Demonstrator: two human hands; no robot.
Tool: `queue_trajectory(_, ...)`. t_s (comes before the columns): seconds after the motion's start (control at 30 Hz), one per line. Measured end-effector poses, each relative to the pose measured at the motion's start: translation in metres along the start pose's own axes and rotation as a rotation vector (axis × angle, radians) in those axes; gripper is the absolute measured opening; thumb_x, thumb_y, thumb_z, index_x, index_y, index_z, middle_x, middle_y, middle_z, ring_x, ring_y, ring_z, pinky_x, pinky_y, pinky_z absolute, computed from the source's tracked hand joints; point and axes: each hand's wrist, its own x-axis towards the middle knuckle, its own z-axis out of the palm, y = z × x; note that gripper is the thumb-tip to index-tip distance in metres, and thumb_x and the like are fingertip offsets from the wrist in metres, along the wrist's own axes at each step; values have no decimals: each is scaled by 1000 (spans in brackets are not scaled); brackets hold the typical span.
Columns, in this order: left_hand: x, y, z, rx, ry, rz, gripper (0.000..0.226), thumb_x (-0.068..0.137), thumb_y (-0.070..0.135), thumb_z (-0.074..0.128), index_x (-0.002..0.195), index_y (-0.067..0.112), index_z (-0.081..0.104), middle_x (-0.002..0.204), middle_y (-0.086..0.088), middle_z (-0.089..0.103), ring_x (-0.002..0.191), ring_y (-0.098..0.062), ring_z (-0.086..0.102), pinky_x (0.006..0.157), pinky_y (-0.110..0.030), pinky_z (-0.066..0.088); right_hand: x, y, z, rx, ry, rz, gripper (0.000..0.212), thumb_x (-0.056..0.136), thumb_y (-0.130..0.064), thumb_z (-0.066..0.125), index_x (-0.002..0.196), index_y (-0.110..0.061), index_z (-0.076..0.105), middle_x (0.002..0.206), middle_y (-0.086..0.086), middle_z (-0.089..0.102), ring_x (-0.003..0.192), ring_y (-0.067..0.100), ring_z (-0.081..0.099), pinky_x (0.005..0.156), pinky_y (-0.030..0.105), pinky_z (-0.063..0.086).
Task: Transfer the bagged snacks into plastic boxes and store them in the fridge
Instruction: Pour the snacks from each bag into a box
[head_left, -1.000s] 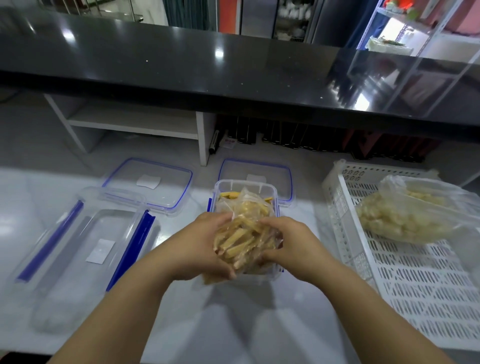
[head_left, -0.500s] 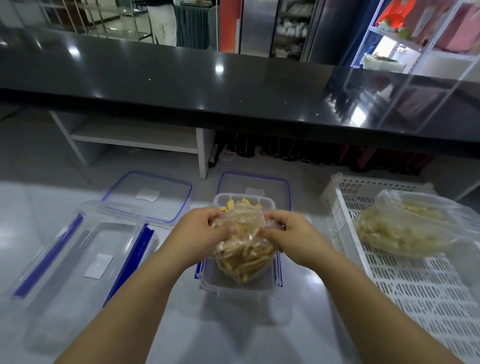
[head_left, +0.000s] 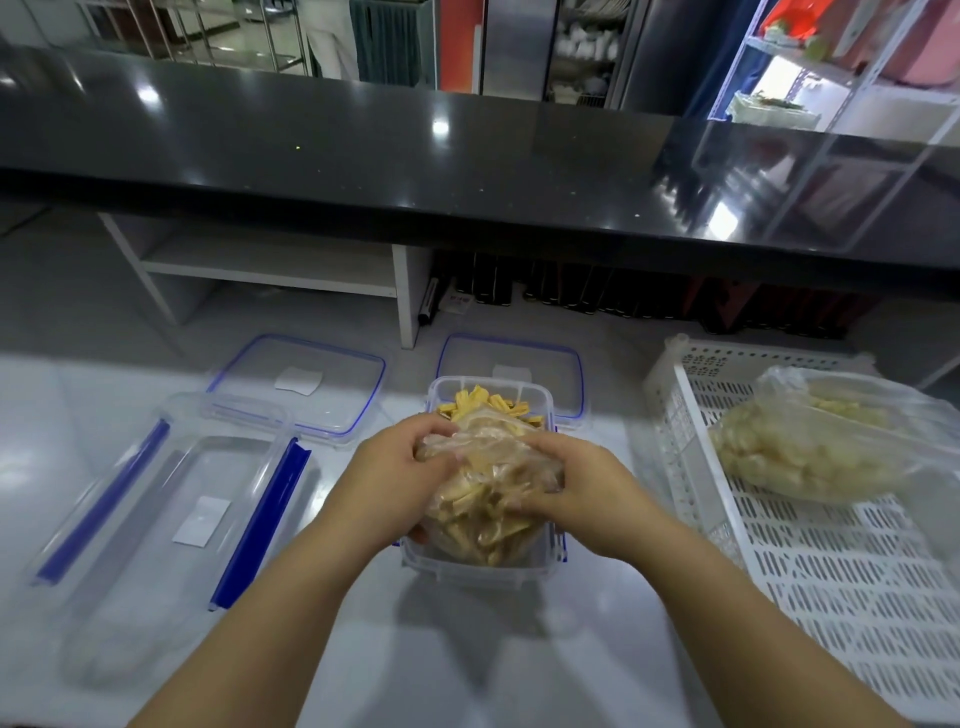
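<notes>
A clear bag of yellow snack sticks (head_left: 483, 499) sits inside a clear plastic box with blue clips (head_left: 470, 567) on the white counter. My left hand (head_left: 400, 480) grips the bag's left side and my right hand (head_left: 576, 491) grips its right side. Loose yellow snack pieces (head_left: 480, 402) lie at the far end of the same box. A second, larger bag of pale snacks (head_left: 810, 447) rests in a white perforated crate (head_left: 841, 582) at the right.
A long clear box with blue clips (head_left: 171, 514) stands at the left. Two clear lids with blue seals (head_left: 306, 384) (head_left: 550, 364) lie behind the boxes. A black raised counter (head_left: 467, 161) runs across the back, over a white shelf (head_left: 270, 270).
The bag has been lowered into the box, and both hands have shifted from its top to its sides. Loose yellow pieces now show at the box's far end.
</notes>
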Motion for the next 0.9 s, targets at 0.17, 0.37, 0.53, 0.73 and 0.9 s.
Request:
queue_trajectory(0.17,2,14,-9,-240,2,20,11,87,26,63,86,22,73,82,-5,72,67,-19,69,56,-39,60,11,-7,-12,301,60,48,38,74,-27,80,110,-25,69,76,-6,70,48,1,58,51,23,48)
queue_trajectory(0.37,4,3,-15,-173,-181,-1,60,54,46,77,109,37,56,109,10,64,99,-16,66,86,-40,57,21,-10,-8,146,103,115,45,80,-28,74,123,-28,61,92,-6,66,73,13,62,67,27,55)
queue_trajectory(0.53,4,-2,-25,-112,-163,34,72,58,30,76,125,34,51,114,16,60,109,-13,60,92,-38,53,15,-3,-13,278,162,114,63,83,-8,65,138,-27,41,107,3,62,76,23,69,72,41,60)
queue_trajectory(0.73,9,-5,-18,-72,-30,156,35,87,8,61,94,42,68,92,8,75,88,-14,71,84,-41,58,9,-2,-18,206,241,111,15,88,-6,61,93,-16,70,78,1,71,69,19,70,65,38,60)
queue_trajectory(0.9,12,-1,-12,136,177,199,15,89,26,61,95,30,75,83,13,65,71,-6,63,68,-27,56,9,-9,-18,45,293,111,21,81,-28,72,62,-24,66,58,-4,62,52,13,52,55,27,44)
